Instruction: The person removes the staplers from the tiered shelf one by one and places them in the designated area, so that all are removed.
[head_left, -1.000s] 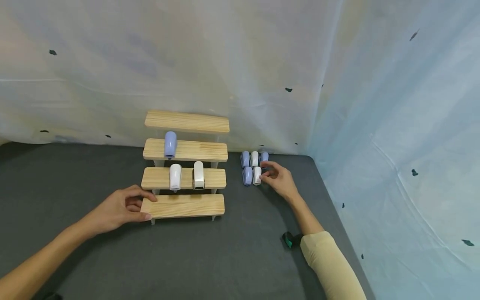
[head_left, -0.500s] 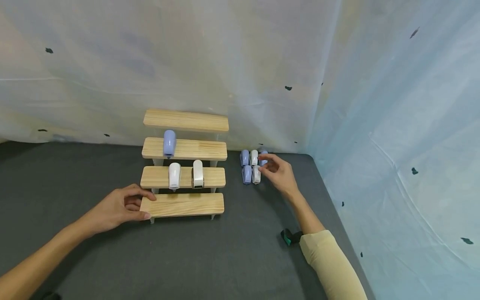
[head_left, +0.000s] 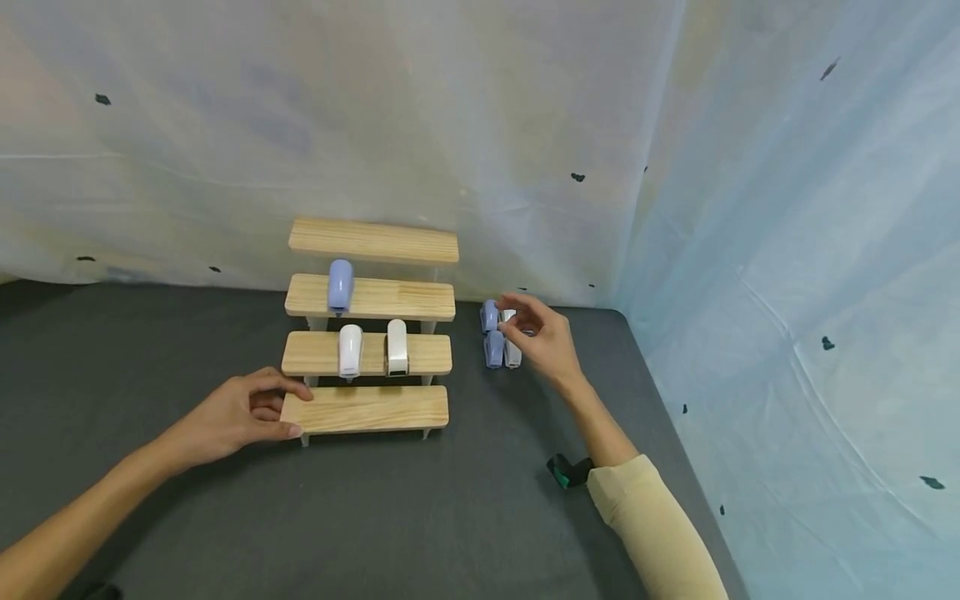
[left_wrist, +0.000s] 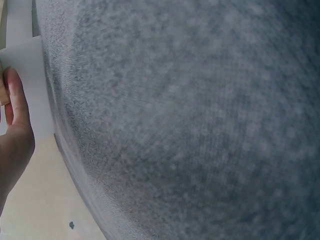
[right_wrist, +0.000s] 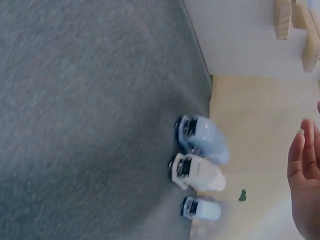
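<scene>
The right hand (head_left: 542,337) hangs over a small rounded white plastic stapler (head_left: 507,316), thumb and index finger bent towards each other with a narrow gap; nothing shows held between them. Nearer the person, partly under that thumb, is a second white stapler (head_left: 513,358). Just left of the fingertips lie a rear periwinkle-blue plastic stapler (head_left: 489,317) and a front periwinkle-blue plastic stapler (head_left: 493,349). All 4 point their long axes away from the person, while the finger gap faces left, across those axes; the right hand is far nearer than the left.

The left hand (head_left: 243,414) pinches the near left end of a stepped rack of 4 pale wooden planks (head_left: 371,408), thumb at the front edge, index finger on top. The rack stands between the hands, bearing 2 white staplers on its second plank and 1 periwinkle-blue stapler (head_left: 341,286) on its third, all beyond and right of the left hand.
</scene>
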